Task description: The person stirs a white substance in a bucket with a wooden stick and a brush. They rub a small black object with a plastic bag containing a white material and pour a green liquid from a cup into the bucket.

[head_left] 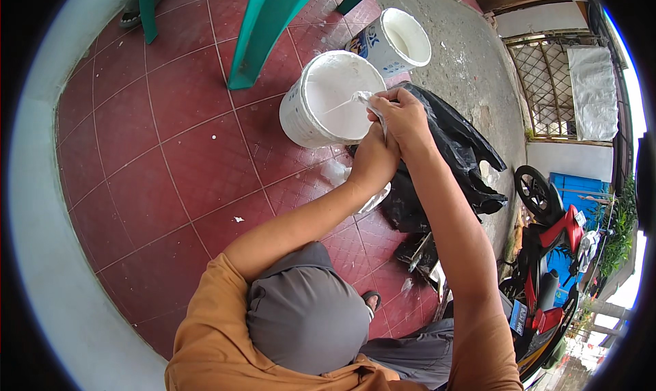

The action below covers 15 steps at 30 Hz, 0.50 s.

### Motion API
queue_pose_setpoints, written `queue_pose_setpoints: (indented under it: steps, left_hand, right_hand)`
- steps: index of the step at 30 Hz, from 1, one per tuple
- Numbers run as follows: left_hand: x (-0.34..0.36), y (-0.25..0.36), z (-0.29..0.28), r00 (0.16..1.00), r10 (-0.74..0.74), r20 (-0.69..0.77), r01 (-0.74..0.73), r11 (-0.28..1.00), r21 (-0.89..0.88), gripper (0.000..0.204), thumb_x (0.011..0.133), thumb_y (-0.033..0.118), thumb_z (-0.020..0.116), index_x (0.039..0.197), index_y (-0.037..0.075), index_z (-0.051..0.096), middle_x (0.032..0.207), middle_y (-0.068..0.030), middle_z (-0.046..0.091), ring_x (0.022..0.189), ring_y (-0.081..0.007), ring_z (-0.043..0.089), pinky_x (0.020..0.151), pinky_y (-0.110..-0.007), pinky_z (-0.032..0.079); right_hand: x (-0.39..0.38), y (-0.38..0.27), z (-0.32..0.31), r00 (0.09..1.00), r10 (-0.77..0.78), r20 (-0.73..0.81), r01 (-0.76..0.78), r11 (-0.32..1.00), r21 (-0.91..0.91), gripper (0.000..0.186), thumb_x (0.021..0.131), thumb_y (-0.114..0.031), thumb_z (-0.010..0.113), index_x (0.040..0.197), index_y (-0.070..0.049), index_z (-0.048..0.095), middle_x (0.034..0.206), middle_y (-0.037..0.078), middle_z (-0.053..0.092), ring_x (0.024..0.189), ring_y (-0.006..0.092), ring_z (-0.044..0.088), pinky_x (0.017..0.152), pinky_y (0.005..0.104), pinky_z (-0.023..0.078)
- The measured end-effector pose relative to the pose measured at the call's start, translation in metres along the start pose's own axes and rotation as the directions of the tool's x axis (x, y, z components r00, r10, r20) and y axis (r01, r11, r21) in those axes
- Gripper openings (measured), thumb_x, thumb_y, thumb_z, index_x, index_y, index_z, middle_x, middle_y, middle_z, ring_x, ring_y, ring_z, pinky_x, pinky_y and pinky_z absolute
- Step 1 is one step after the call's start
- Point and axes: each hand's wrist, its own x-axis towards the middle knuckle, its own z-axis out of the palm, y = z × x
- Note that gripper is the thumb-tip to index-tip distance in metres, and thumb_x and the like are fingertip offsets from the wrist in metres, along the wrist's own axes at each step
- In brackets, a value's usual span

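My two hands are together in front of the white bucket (294,114), whose inside is coated white. My right hand (406,121) pinches a crumpled white piece (362,97), plastic or cloth, I cannot tell which. From its tip a thin pale line runs over the bucket's opening. My left hand (376,160) is closed just below the right one, around the lower part of what looks like the same piece; its fingers are mostly hidden. White material (374,199) shows below my left wrist.
Behind stands a second white bucket (408,39). Green plastic chair legs (263,29) rise from the red tiled floor (198,158). Black plastic bags (454,145) lie to the right of my hands. A red and black motorcycle (547,254) is parked at the right, past the concrete strip (471,70).
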Motion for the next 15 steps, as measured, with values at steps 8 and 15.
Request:
queue_pose_setpoints:
  steps: [8, 15]
  left_hand:
    - [0.003, -0.007, 0.001, 0.999, -0.04, 0.023, 0.04, 0.998, -0.037, 0.047, 0.103, 0.032, 0.049, 0.104, -0.015, 0.051, 0.092, -0.038, 0.065, 0.092, -0.0514, 0.066, 0.077, -0.052, 0.051]
    - [0.004, -0.012, 0.001, 0.997, 0.066, 0.036, -0.06, 0.986, -0.155, 0.031, 0.106, 0.028, 0.048, 0.104, -0.003, 0.05, 0.072, -0.0097, 0.057, 0.06, -0.0185, 0.054, 0.051, -0.031, 0.042]
  right_hand:
    - [0.003, 0.005, 0.001, 0.999, -0.033, -0.039, 0.029, 0.995, -0.1, 0.023, 0.089, -0.016, 0.074, 0.098, 0.002, 0.064, 0.083, 0.008, 0.068, 0.073, 0.0124, 0.063, 0.067, 0.0279, 0.052]
    - [0.004, 0.006, 0.001, 0.986, -0.166, -0.015, 0.155, 0.946, -0.286, 0.031, 0.085, -0.021, 0.079, 0.097, 0.004, 0.065, 0.081, 0.012, 0.069, 0.073, 0.016, 0.065, 0.068, 0.0304, 0.053]
